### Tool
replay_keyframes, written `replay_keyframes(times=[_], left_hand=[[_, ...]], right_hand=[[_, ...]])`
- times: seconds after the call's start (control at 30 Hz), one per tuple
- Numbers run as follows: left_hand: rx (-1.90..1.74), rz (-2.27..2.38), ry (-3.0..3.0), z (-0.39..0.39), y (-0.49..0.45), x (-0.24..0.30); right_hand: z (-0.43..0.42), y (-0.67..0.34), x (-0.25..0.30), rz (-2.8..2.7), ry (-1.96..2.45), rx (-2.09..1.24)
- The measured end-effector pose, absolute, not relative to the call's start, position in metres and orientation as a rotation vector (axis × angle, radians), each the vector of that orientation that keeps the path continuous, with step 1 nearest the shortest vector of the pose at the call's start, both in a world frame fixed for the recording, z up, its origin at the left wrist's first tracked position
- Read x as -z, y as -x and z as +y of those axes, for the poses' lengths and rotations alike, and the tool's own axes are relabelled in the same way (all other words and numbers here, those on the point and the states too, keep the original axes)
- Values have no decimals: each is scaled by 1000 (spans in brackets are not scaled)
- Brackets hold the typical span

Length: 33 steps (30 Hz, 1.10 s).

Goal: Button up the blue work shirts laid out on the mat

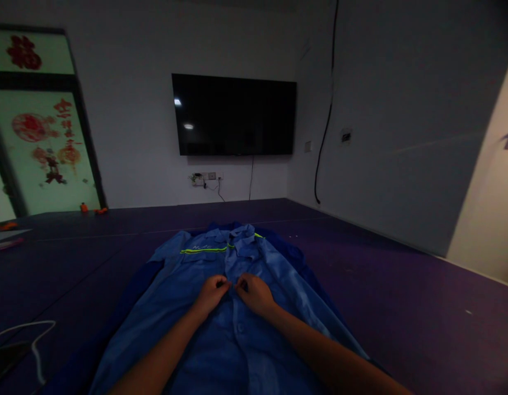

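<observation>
Head: left hand (213, 292), right hand (254, 294) pinch shirt (237, 351) centre; wide mat (402, 291) around.

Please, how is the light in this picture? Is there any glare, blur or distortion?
Head view: dim room, brightest on the cream wall at the right edge; two small glare spots on the black wall-mounted television screen; the left hand and right hand, on the light blue work shirt with a yellow-green stripe, look soft; the wide lens slants upright lines.

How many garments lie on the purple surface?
2. A light blue shirt lies on top, the left hand and right hand pinching its front; a darker blue garment shows beneath its edges. More may be hidden.
</observation>
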<state>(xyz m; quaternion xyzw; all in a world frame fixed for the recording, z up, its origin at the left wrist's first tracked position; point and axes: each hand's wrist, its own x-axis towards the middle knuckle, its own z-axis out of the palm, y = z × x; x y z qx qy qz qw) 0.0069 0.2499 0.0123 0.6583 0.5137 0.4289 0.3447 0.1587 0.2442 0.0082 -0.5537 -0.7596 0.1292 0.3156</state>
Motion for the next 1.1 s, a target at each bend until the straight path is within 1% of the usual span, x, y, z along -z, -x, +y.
replay_keyframes(times=[0.27, 1.1], left_hand=[[-1204, 1464, -2026, 244, -12, -12], [-1238, 1433, -2183, 238, -16, -13]], right_hand=[[246, -159, -7, -1984, 1460, -360], [242, -159, -10, -1986, 1478, -366]])
